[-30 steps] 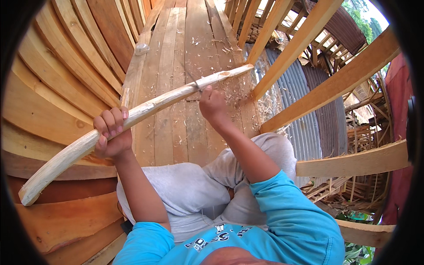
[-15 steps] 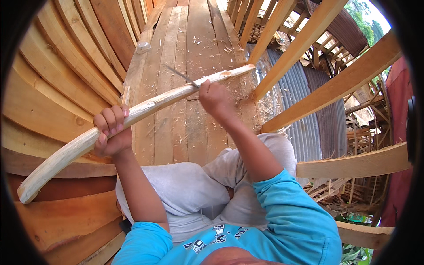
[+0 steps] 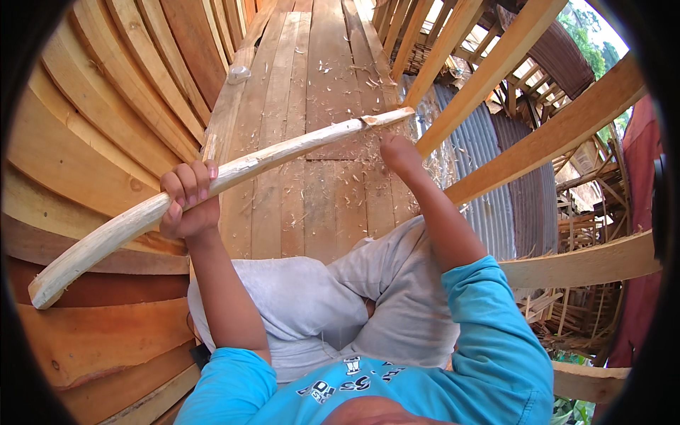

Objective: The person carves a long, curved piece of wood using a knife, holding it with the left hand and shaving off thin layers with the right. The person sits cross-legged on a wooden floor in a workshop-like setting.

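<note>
A long, pale, peeled wooden pole [image 3: 283,154] slants across in front of me, its thick end low at the left and its thin end far right. My left hand [image 3: 190,195] is wrapped around it left of the middle. My right hand [image 3: 401,154] is a closed fist just below the thin end, holding a knife. Little of the knife shows now; a short dark edge [image 3: 367,121] lies against the pole near that end, where a notch or lifted shaving is seen.
Plank flooring [image 3: 283,212] strewn with wood shavings runs ahead. Upright boards [image 3: 85,120] wall the left side. Slanting timber posts [image 3: 489,71] line the right, with corrugated metal sheet [image 3: 489,205] beyond them. A clear plastic object [image 3: 239,74] lies by the left boards.
My right hand has moved right along the pole toward its thin end, and the long blade seen before is now mostly out of sight. The pole and left hand shifted only slightly.
</note>
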